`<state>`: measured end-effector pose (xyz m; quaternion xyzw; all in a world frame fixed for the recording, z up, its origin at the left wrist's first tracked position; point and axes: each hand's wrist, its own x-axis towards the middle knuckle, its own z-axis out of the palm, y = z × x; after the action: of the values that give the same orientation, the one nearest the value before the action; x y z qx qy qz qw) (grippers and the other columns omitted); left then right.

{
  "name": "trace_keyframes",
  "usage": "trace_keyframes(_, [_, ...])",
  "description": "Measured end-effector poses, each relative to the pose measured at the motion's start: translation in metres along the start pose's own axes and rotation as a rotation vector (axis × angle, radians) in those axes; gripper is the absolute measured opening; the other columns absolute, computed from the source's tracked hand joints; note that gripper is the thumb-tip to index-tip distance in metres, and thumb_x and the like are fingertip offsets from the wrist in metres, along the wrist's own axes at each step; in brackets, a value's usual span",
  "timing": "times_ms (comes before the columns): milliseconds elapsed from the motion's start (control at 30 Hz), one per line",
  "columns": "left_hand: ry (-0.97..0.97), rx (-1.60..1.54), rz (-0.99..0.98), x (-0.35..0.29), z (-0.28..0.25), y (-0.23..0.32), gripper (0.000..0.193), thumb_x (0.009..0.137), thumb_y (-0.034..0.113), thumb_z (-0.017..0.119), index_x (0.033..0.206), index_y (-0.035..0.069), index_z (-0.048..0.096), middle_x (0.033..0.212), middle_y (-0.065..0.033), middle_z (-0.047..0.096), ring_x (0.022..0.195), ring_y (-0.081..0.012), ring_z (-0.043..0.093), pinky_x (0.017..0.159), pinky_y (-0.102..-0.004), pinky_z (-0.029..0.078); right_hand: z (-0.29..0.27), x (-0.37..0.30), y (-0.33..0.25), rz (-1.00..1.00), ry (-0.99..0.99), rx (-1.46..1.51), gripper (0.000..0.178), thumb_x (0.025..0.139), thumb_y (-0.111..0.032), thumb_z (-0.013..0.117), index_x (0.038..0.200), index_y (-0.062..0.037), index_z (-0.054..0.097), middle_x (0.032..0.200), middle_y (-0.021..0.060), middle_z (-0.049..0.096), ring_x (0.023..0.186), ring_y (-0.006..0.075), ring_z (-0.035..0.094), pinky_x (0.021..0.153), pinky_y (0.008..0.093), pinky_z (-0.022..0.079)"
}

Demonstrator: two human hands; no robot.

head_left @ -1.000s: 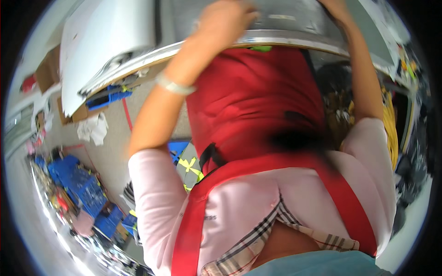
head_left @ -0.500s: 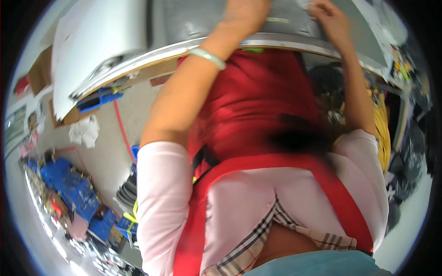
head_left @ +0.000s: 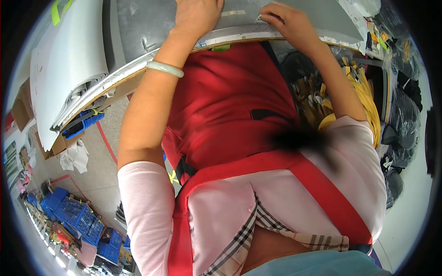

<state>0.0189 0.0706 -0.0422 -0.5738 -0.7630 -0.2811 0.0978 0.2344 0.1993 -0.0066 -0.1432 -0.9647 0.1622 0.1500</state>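
Note:
A dark grey sheet (head_left: 152, 23) lies on the worktable, with a short pale strip (head_left: 233, 13) on it. My left hand (head_left: 199, 16) rests over the sheet left of the strip; its fingers are cut off by the upper edge of the picture. A pale green bangle (head_left: 165, 69) circles that wrist. Right of the strip, my right hand (head_left: 294, 26) is low over the sheet near the table's front edge. Its fingers are curled together, and a small whitish bit shows at the fingertips, too small to name.
A large roll of pale grey sheet material (head_left: 69, 60) overhangs the table's left end. Blue crates (head_left: 78, 214) stand on the floor at lower left. Yellow strips (head_left: 368, 101) hang beneath the table at right, beside black plastic bags (head_left: 403, 133).
The whole view has shifted, so table and hands appear farther left. My right hand has come a little closer to the table's front edge. The left stays beside the pale strip.

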Motion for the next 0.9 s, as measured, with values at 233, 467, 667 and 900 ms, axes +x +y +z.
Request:
trace_keyframes(233, [0.027,0.000,0.011,-0.002,0.003,-0.003,0.025,0.100,0.023,0.058,0.119,0.012,0.069,0.123,-0.0113,0.062,0.122,-0.0318,0.056,0.113,-0.0651,0.034,-0.011,0.004,-0.008,0.458,-0.025,0.285,0.018,0.094,-0.021,0.069,0.092,-0.0027,0.069,0.074,0.0065,0.063,0.070,0.0160,0.060,0.066,0.0334,0.049])
trace_keyframes(467, [-0.019,0.001,0.004,0.000,-0.002,-0.001,0.026,0.100,0.023,0.057,0.122,0.011,0.068,0.123,-0.0114,0.062,0.121,-0.0318,0.057,0.113,-0.0645,0.033,-0.009,0.011,0.009,0.374,-0.125,0.230,0.018,0.094,-0.020,0.070,0.089,-0.0030,0.068,0.072,0.0014,0.063,0.066,0.0099,0.055,0.062,0.0296,0.047])
trace_keyframes(667, [-0.051,-0.026,-0.024,-0.001,-0.004,-0.001,0.028,0.101,0.022,0.053,0.122,0.009,0.067,0.128,-0.0140,0.061,0.127,-0.0328,0.055,0.114,-0.0677,0.030,-0.025,0.049,0.002,0.510,-0.041,0.474,0.017,0.095,-0.015,0.069,0.092,0.0008,0.071,0.075,0.0016,0.066,0.069,0.0088,0.057,0.062,0.0270,0.046])
trace_keyframes(900, [0.003,0.036,0.005,-0.002,0.004,-0.005,0.032,0.099,0.025,0.060,0.129,0.016,0.067,0.137,-0.0101,0.059,0.135,-0.0318,0.051,0.111,-0.0718,0.030,0.016,0.137,0.078,0.213,0.206,0.202,0.019,0.093,-0.018,0.069,0.094,0.0008,0.073,0.084,0.0118,0.070,0.076,0.0230,0.065,0.071,0.0375,0.051])
